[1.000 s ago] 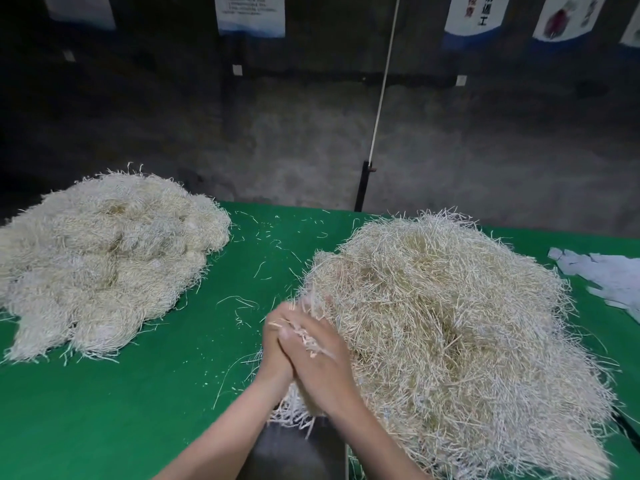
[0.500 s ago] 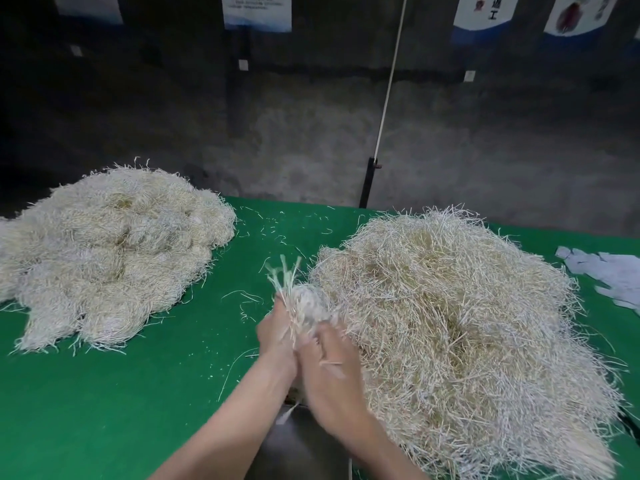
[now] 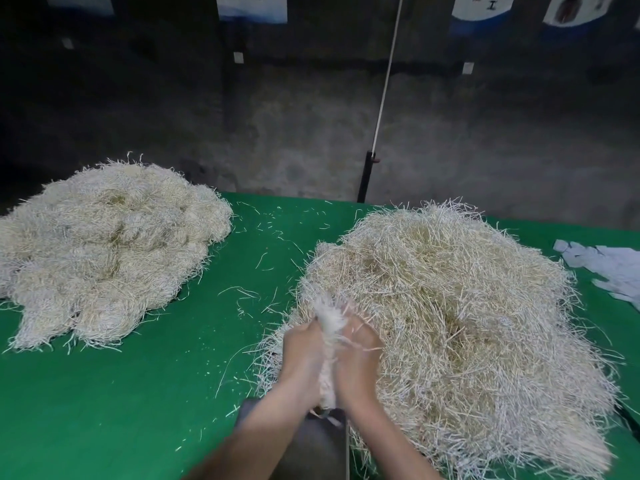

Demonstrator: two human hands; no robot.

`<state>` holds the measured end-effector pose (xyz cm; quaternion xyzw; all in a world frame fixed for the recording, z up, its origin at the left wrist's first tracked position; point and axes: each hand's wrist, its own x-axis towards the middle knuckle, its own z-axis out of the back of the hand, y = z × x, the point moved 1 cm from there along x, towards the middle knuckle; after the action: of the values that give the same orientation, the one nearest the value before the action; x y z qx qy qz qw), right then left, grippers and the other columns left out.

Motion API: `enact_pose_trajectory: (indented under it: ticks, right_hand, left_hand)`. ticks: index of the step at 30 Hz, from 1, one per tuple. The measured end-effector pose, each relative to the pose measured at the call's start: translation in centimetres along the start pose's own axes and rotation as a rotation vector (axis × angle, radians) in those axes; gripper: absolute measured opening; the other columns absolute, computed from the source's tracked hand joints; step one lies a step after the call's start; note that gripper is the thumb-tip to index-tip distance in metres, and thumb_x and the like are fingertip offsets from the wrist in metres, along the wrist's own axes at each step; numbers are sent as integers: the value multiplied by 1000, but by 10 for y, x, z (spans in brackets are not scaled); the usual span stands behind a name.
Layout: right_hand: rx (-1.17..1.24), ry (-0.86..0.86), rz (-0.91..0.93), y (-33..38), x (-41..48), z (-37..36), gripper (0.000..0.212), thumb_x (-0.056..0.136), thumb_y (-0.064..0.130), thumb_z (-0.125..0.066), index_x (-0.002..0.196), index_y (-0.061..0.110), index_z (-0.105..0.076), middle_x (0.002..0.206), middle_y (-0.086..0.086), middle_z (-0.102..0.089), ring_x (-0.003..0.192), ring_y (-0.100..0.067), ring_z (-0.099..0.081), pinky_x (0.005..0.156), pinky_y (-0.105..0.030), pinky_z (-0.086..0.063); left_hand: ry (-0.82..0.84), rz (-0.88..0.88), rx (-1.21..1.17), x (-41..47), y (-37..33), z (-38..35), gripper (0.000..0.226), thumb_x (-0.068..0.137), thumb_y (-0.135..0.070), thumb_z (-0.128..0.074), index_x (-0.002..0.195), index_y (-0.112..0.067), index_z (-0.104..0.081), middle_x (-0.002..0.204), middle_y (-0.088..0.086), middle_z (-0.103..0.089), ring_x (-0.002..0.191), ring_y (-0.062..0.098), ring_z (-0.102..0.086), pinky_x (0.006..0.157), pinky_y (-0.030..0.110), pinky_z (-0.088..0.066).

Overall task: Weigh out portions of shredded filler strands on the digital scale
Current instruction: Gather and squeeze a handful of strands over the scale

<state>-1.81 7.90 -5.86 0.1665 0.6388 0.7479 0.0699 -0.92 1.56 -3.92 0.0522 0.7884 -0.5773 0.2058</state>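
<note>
A large loose heap of pale shredded strands (image 3: 460, 327) lies on the right of the green table (image 3: 131, 393). At its near left edge my left hand (image 3: 301, 358) and my right hand (image 3: 358, 362) press together around a small bundle of strands (image 3: 329, 327), which sticks up between the palms and is motion-blurred. Under my wrists shows a grey flat surface (image 3: 311, 445), likely the scale; its display is out of sight.
A second heap of bunched strands (image 3: 104, 251) sits at the far left. Stray strands are scattered over the cloth between the heaps. White paper scraps (image 3: 609, 268) lie at the right edge. A dark pole (image 3: 367, 174) stands behind the table.
The bundle between my palms has shifted from upright to lower and more compressed, and both hands have moved slightly right against the big heap's edge.
</note>
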Motion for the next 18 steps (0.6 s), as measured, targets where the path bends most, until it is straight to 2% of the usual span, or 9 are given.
enact_pose_trajectory:
  ticks: [2,3,5,7,9,11,13,15,18]
  right_hand:
    - [-150,9,125,-1,-20,-11,45,97,9,-44,55,26,-41,50,9,-38,45,-5,-30,47,-22,-25]
    - [-141,35,118,-1,-21,-11,43,98,13,-42,57,25,-39,53,9,-39,48,-4,-31,48,-21,-26]
    - [-28,90,-27,2,-7,-2,27,99,12,-38,74,20,-44,77,4,-52,66,-8,-44,53,-16,-33]
    - [135,79,-99,4,7,17,9,97,16,-41,100,22,-47,109,0,-52,93,-12,-49,65,-15,-36]
    - [89,97,81,8,11,28,36,93,42,-39,129,40,-38,139,9,-37,120,-6,-41,84,-17,-36]
    - [-159,269,275,17,12,22,47,90,61,-26,137,56,-24,151,27,-14,137,5,-17,107,-22,-22]
    - [-166,442,231,16,6,14,41,95,60,-24,134,53,-30,143,30,-21,135,7,-20,107,-16,-24]
    - [12,430,85,8,3,14,41,92,58,-33,126,39,-47,128,24,-41,116,6,-42,95,-6,-34]
    - [184,257,-90,2,3,16,28,89,52,-41,82,30,-56,79,10,-56,61,4,-50,62,-14,-49]
  left_hand:
    - [-47,8,-214,11,-2,6,35,95,-7,-38,62,-5,-48,58,6,-35,44,16,-35,44,26,-29]
    - [-92,-3,-187,16,1,8,31,97,-9,-37,72,0,-54,59,6,-35,48,16,-33,48,27,-27]
    - [-133,-66,72,16,5,9,41,98,-32,-47,101,9,-55,59,4,-43,50,18,-39,51,28,-34]
    - [-161,-198,286,16,5,14,61,86,-58,-50,105,0,-59,74,8,-60,70,26,-60,66,33,-47]
    - [-194,-373,460,19,0,18,50,85,-60,-50,98,-13,-61,93,-2,-59,91,24,-56,78,29,-44]
    - [-183,-428,580,21,-2,15,42,91,-43,-55,116,-10,-58,117,-1,-58,114,26,-51,94,28,-38]
    - [-98,-365,479,24,-4,9,46,92,-32,-57,123,1,-52,130,15,-53,123,31,-49,106,43,-36]
    - [-35,-235,158,23,-17,6,37,90,-31,-60,109,0,-55,118,23,-56,114,35,-53,105,53,-36]
    - [13,-173,-5,21,-29,12,28,93,-36,-55,98,-9,-55,101,11,-58,91,21,-57,89,36,-45]
